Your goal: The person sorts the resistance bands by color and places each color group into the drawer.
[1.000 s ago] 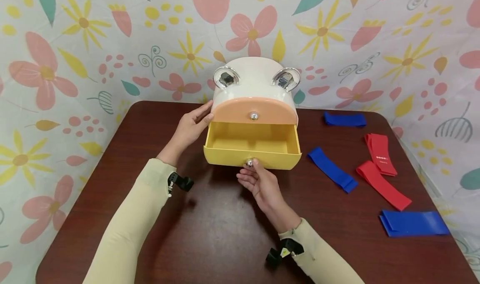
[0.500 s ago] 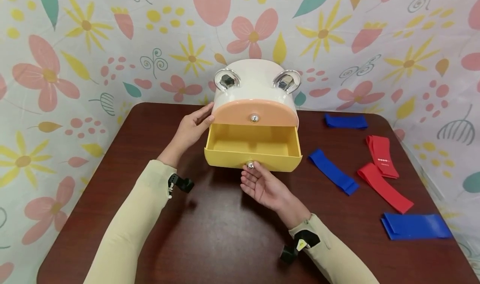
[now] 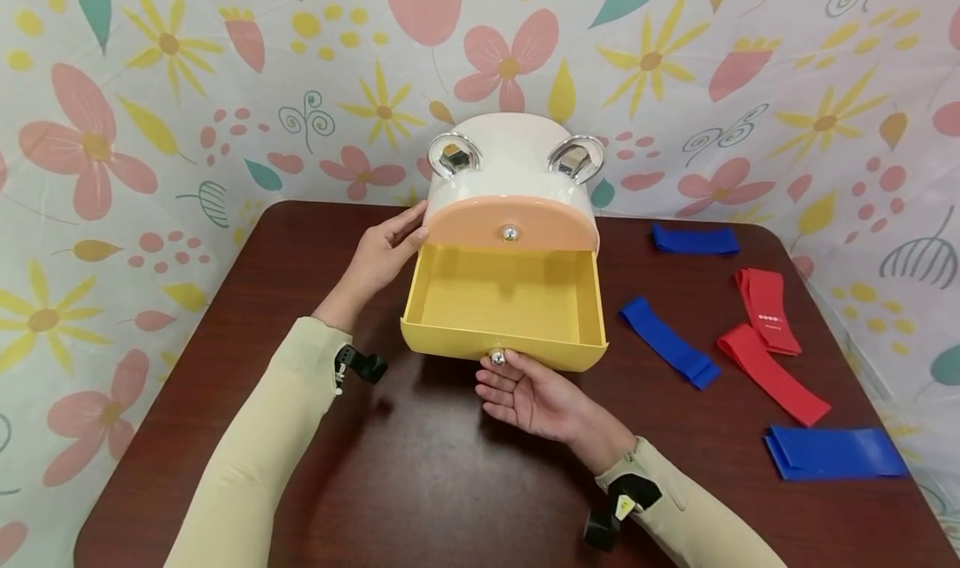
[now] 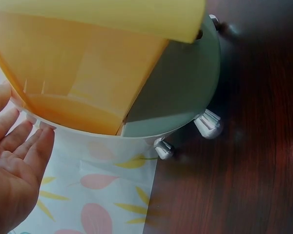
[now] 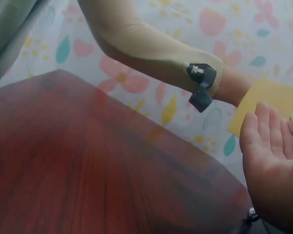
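The yellow drawer sticks well out of the front of the white cabinet, below the peach front, and it has come further towards me over the last second: its front edge sits nearer, and more of its yellow floor shows between the side walls. For the work in hand, I judge that the pull is going well and the inside is now easy to reach from above. My right hand has come back along with it, thumb and forefinger pinching the silver knob, palm turned up and the other fingers loosely bent below. My left hand hasn't shifted: its fingers lie fairly straight against the cabinet's side, bracing it, I'd say, because the cabinet has stayed in place while the drawer slid. Seen from my left wrist, silver feet stand out under the cabinet. Off to the right on the dark table, unmoved, lie three blue strips and two red strips, one red overlapping the other. Flowered cloth hangs behind everything.
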Available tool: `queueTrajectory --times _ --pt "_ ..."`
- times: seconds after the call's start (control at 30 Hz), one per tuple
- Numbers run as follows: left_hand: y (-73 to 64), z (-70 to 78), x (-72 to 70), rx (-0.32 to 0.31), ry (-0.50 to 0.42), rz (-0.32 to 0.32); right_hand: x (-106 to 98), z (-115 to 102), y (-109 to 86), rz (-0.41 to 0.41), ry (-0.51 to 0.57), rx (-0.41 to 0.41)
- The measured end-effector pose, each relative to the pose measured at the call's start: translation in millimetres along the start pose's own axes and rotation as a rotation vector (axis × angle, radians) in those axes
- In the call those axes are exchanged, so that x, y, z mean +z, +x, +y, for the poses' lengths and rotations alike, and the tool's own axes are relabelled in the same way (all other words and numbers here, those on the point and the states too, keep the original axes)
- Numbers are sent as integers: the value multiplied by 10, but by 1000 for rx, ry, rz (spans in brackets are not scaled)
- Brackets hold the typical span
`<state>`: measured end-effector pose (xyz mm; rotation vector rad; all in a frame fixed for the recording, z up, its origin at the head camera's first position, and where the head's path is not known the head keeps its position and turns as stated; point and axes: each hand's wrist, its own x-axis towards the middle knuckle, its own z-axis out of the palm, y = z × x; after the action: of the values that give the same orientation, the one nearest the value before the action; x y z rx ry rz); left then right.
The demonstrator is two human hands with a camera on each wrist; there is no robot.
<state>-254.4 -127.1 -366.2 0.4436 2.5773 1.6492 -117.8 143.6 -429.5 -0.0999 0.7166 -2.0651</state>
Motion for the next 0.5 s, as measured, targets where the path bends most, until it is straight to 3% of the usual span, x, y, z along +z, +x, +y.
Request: queueTrajectory --times 0.3,0.5 --pt "1 -1 3 -3 -12 -4 0 -7 -44 40 -99 -3" --pt "-4 11 2 -3 -27 -12 -108 -68 -308 90 -211 46"
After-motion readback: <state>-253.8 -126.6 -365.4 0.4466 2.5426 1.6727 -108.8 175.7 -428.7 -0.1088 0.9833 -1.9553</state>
